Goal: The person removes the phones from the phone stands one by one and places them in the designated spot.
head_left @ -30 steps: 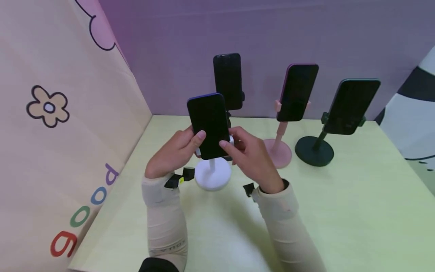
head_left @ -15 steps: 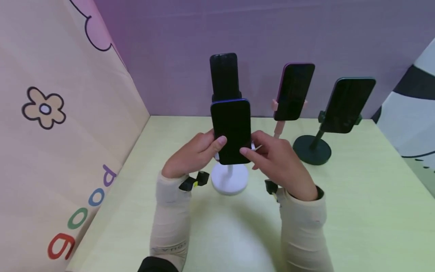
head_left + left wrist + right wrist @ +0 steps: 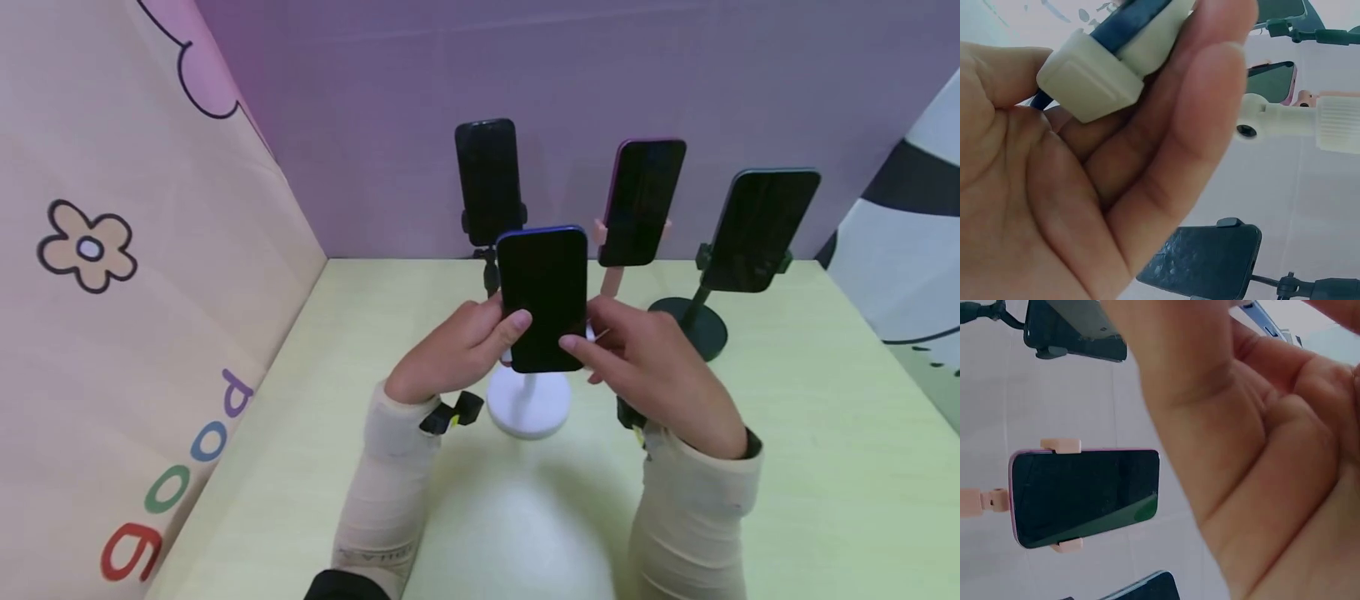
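Observation:
A blue-edged smartphone (image 3: 543,298) with a dark screen sits upright in a white phone stand (image 3: 529,406). My left hand (image 3: 457,350) grips its lower left side, thumb on the screen. On the other side my right hand (image 3: 652,358) pinches the lower right edge, with the thumb over the screen corner. In the left wrist view, the left fingers curl around the white clamp (image 3: 1091,75), and the stand's white post (image 3: 1338,123) shows beyond them. The right fingertips are mostly hidden in the right wrist view. Whether the base touches the table is hard to tell.
Behind stand three more phones: one on a black stand (image 3: 491,271), a pink-edged phone (image 3: 642,202) on a pink stand, and a phone (image 3: 763,229) on a dark green stand. A purple backdrop (image 3: 360,125) closes the back. A printed sheet (image 3: 150,350) rises at left.
Both hands have moved to the right and slightly toward me, with the phone and white stand. The black stand's phone is now less covered, and the pink stand's base has become hidden.

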The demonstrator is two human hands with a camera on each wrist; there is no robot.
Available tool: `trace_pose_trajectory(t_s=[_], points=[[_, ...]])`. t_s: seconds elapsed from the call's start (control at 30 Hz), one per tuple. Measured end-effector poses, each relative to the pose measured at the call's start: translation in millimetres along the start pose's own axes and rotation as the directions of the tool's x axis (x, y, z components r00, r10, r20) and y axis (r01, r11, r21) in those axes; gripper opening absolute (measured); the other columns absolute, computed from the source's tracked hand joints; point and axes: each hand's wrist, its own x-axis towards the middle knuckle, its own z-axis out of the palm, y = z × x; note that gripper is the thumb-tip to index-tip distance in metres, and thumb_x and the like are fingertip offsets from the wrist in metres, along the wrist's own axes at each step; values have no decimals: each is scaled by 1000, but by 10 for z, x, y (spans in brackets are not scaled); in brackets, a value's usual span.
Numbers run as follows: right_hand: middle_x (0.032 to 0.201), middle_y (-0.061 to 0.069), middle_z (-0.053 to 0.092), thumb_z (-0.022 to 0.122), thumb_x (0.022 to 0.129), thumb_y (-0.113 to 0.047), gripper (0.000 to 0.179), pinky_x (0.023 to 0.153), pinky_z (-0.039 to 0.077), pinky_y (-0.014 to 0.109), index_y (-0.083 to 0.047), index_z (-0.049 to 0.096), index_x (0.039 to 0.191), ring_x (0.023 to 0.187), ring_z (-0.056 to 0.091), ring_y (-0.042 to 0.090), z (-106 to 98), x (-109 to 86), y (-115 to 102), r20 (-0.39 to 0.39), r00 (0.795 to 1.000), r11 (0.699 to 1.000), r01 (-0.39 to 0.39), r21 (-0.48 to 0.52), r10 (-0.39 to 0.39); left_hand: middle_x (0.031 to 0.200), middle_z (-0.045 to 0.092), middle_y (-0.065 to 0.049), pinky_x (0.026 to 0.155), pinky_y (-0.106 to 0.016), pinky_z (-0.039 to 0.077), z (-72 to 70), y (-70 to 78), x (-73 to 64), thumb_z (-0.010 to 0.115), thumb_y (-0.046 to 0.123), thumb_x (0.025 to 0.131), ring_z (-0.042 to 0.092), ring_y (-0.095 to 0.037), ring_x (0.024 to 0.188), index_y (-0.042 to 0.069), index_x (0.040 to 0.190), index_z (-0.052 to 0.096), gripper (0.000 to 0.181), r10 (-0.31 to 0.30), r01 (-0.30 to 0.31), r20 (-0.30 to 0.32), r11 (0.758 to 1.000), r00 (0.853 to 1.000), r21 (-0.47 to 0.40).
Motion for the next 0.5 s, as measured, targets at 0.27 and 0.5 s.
trace_pose_trajectory(t_s=[0.27,0.5], points=[[80,-2,69,65,93,-33,24,64,52,34,-11,59,102,63,64,5,-18,12,19,16,1000,999,25,-20,-25,64,41,2,56,-27,42,7,-10,-4,39,25,105,48,-10,57,8,122,47,26,18,-18,3,998,1000,59],[69,-8,66,64,93,-35,22,60,48,34,-14,61,90,65,64,3,-31,43,103,30,999,999,37,-19,-36,61,40,0,58,-24,50,57,-2,23,40,22,105,58,-4,54,8,117,47,20,10,-9,-31,999,999,44]])
